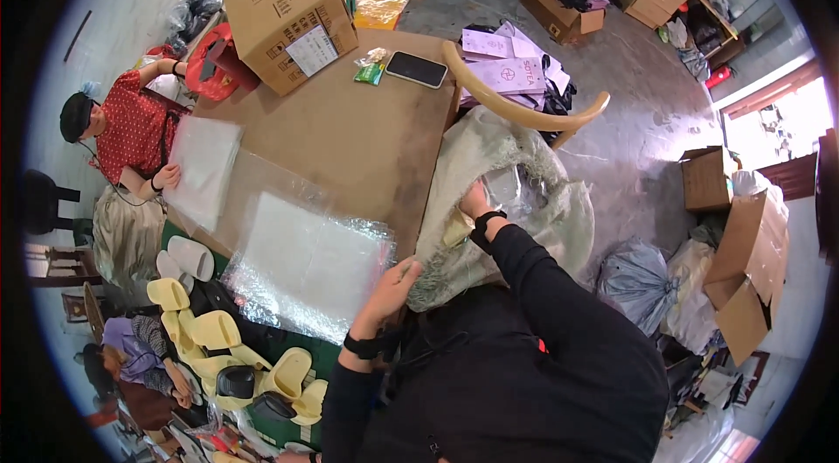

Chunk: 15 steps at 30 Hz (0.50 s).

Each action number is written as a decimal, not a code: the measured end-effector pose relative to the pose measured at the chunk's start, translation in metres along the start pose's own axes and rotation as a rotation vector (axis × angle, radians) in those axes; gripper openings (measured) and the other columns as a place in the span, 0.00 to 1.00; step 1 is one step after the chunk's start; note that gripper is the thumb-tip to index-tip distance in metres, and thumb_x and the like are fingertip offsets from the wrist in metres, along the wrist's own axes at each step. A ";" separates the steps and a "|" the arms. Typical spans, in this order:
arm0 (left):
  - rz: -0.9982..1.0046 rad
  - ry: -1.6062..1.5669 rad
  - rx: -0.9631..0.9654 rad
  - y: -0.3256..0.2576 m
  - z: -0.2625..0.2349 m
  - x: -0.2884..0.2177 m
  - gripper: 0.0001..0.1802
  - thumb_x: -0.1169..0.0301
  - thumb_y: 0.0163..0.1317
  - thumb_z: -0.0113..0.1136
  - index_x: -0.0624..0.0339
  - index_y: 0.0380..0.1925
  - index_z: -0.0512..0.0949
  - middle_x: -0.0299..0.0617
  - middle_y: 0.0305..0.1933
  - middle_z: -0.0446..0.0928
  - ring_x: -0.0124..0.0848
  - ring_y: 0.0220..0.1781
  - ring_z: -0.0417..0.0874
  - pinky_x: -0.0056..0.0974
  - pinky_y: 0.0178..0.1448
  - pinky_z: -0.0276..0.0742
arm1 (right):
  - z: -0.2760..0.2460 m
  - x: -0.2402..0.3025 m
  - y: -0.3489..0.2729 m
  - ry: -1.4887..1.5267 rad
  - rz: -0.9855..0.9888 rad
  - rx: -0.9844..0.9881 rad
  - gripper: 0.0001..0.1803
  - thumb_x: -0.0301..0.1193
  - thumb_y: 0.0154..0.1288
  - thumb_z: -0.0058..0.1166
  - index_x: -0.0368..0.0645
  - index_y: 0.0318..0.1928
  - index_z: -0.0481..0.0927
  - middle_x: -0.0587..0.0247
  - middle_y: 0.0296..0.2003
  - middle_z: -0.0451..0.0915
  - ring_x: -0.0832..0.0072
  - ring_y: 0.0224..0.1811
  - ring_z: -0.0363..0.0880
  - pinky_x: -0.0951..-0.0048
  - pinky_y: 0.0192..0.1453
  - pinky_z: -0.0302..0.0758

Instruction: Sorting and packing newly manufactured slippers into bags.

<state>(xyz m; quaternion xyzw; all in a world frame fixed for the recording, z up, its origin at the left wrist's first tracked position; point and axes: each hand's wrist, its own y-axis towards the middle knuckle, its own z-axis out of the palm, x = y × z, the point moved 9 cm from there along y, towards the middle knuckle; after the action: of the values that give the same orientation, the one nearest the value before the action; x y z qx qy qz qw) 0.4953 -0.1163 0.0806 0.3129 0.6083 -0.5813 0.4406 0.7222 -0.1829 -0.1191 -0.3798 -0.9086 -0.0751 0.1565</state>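
Note:
A pale woven sack stands open beside the table, with clear plastic packaging showing inside its mouth. My right hand reaches into that mouth, its fingers largely hidden. My left hand is at the sack's near left rim, with fingers curled together; whatever is between them is hard to make out. Just left of it, a stack of clear plastic bags lies across the table's near edge. Black bands circle both my wrists.
On the brown table are a carton, a phone and a green packet. A curved wooden chair rail rises behind the sack. Yellow slippers crowd the lower left. A person in red handles plastic bags.

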 end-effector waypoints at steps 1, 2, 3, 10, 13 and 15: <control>-0.038 -0.020 -0.040 -0.008 -0.006 -0.014 0.23 0.60 0.63 0.46 0.67 0.51 0.67 0.44 0.47 0.74 0.27 0.49 0.72 0.34 0.53 0.67 | 0.006 0.010 0.000 -0.136 -0.037 0.191 0.22 0.38 0.53 0.43 0.45 0.49 0.73 0.55 0.51 0.71 0.56 0.55 0.66 0.59 0.63 0.53; -0.040 -0.023 -0.060 -0.011 -0.014 -0.007 0.23 0.60 0.63 0.46 0.67 0.51 0.67 0.44 0.47 0.74 0.27 0.49 0.72 0.34 0.53 0.67 | 0.005 0.022 -0.003 -0.274 -0.079 0.381 0.23 0.39 0.53 0.43 0.46 0.50 0.73 0.57 0.53 0.70 0.57 0.56 0.64 0.56 0.64 0.50; -0.037 0.086 -0.031 -0.014 -0.019 0.006 0.23 0.61 0.62 0.49 0.64 0.53 0.67 0.44 0.46 0.75 0.28 0.48 0.72 0.34 0.53 0.67 | 0.004 0.019 -0.006 -0.377 -0.015 0.632 0.24 0.41 0.54 0.40 0.48 0.50 0.74 0.57 0.50 0.73 0.67 0.58 0.63 0.53 0.65 0.45; -0.138 0.205 -0.008 -0.033 -0.026 0.025 0.27 0.69 0.52 0.57 0.52 0.55 0.66 0.47 0.43 0.76 0.36 0.46 0.76 0.37 0.51 0.69 | -0.035 0.012 -0.007 -0.548 -0.233 0.769 0.20 0.37 0.55 0.45 0.47 0.48 0.75 0.52 0.46 0.75 0.58 0.49 0.72 0.54 0.54 0.65; -0.068 0.212 -0.193 -0.032 -0.051 0.045 0.26 0.68 0.54 0.56 0.56 0.54 0.66 0.48 0.50 0.73 0.37 0.51 0.73 0.36 0.55 0.65 | -0.104 0.085 -0.005 -0.125 -0.330 0.974 0.18 0.39 0.55 0.50 0.41 0.42 0.77 0.50 0.43 0.76 0.59 0.47 0.74 0.63 0.49 0.69; 0.013 0.293 -0.340 -0.037 -0.067 0.057 0.26 0.64 0.55 0.56 0.56 0.54 0.66 0.50 0.50 0.72 0.40 0.52 0.73 0.38 0.55 0.65 | -0.171 0.154 -0.004 -0.021 -0.433 1.090 0.19 0.39 0.54 0.53 0.40 0.44 0.76 0.50 0.44 0.76 0.60 0.47 0.74 0.66 0.50 0.69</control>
<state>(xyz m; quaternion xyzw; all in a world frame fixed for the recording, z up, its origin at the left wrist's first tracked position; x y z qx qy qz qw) 0.4272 -0.0623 0.0405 0.3195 0.7529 -0.4159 0.3976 0.6559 -0.1264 0.0942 -0.0509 -0.8747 0.3764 0.3011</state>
